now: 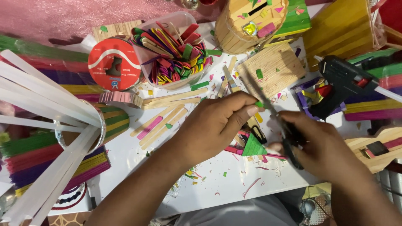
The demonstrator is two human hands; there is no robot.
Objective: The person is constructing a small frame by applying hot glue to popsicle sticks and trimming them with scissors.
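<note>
Scissors (268,111) lying just right of centre, blades slanting up and to the left, handles buried in the right hand (312,140). Small green scrap (260,104) sitting right at the blades, pinched at the fingertips of the left hand (213,125). Left hand curling narrow, thumb and forefinger closing on that scrap, reaching in from the lower left. Right hand wrapping shut around the dark scissor handles, fingers threading the loops, coming in from the lower right. Green triangular piece (253,146) resting on the surface (217,184) just below and between both hands, touching neither as far as can be told. Plain and pink craft sticks (161,121) lying loose to the left of the left hand, near but apart. Clear tub (176,50) brimming with coloured sticks standing farther up and left, red-topped round tin (114,62) just beside it. Flat panel of plain sticks (272,69) lying above the scissor tips, round stick-built box (249,21) behind it. Black glue gun (343,81) resting at the upper right, well apart from the right hand. Long white strips (46,96) fanning out of a holder at the far left, bundles of coloured sticks (50,161) stacking beneath. Tiny coloured clippings scattering across the white surface all around.
</note>
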